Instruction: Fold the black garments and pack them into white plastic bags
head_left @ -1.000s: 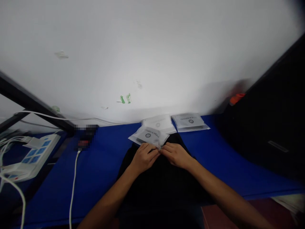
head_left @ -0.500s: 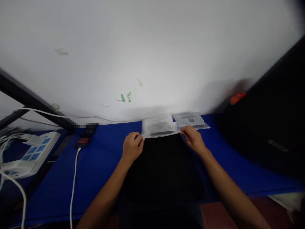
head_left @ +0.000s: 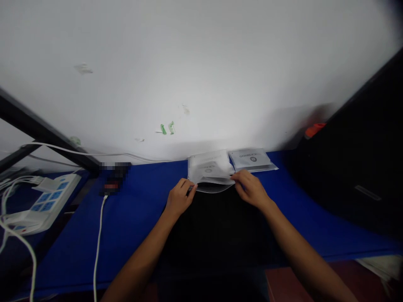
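A frosted plastic bag (head_left: 209, 171) with dark printing lies at the wall side of the blue-covered table, its near edge gaping in a curved slit. My left hand (head_left: 181, 195) pinches the left corner of that mouth between thumb and fingers. At the right corner my right hand (head_left: 252, 188) has the same edge pinched. Under or behind this bag lies more frosted plastic. A second printed frosted bag (head_left: 252, 159) rests flat just beyond my right hand. Black cloth (head_left: 217, 230) spreads below the mouth; whether it is a garment I cannot tell.
A white power strip (head_left: 52, 197) with plugged cables sits at the left. A white cable (head_left: 99, 243) runs to a blurred-out dark object (head_left: 115, 178). A large black shape (head_left: 352, 176) fills the right side, with something orange (head_left: 315, 130) behind it.
The bag's near edge has gone from nearly closed to gaping. Both hands have moved closer together, the left one to the right and the right one to the left, each still pinching a corner.
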`<state>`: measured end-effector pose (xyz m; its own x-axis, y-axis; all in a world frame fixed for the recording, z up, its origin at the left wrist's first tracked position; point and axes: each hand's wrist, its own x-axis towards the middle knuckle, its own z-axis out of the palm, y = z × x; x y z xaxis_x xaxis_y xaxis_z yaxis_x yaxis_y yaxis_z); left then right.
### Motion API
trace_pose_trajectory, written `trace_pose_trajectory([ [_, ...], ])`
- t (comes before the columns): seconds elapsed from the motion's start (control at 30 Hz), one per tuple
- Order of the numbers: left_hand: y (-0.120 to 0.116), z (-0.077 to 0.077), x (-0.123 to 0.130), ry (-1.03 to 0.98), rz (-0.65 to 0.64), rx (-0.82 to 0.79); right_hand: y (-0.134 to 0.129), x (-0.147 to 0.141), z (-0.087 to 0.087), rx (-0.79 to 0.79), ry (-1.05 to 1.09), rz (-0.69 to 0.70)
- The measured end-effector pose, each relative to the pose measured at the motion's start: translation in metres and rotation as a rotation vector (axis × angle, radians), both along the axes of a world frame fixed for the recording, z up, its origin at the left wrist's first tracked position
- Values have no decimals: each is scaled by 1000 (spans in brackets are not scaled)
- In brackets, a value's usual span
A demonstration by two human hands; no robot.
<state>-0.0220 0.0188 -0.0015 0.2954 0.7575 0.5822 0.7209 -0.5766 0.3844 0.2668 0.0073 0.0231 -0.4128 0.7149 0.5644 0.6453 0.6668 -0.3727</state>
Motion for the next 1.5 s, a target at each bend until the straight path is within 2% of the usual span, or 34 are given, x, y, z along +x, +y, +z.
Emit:
trace_pose_trajectory([
  [0.07,0,0,1,-19,-11,26,-7,-18,2,-22,-25,196],
  [0.13,0,0,2,-41,-33,49,-12,-39,1,-39,-147,346],
  [0.2,0,-1,2,-57,-52,67,-11,-57,-2,-25,-276,324],
  [0.3,0,-1,3,-67,-66,76,0,-73,-7,-37,-405,127],
  [0.4,1,-2,4,-71,-88,73,15,-78,-9,-43,-505,-24],
  [0.53,2,-4,5,-88,-101,62,35,-82,-10,-3,-636,-96],
  [0.7,4,-4,3,-118,-76,48,55,-81,-13,80,-690,-53],
  [0.87,9,-6,-1,-155,-37,26,55,-64,-16,240,-615,254],
  [0.93,10,-8,-2,-166,-32,9,50,-58,-17,292,-591,297],
  [1.1,12,-12,-1,-171,-73,-32,44,-51,-16,213,-584,152],
  [1.3,11,-16,-3,-131,-109,-102,53,-56,-5,37,-640,-126],
  [1.5,11,-18,-4,-87,-90,-137,67,-59,-2,-108,-664,-191],
])
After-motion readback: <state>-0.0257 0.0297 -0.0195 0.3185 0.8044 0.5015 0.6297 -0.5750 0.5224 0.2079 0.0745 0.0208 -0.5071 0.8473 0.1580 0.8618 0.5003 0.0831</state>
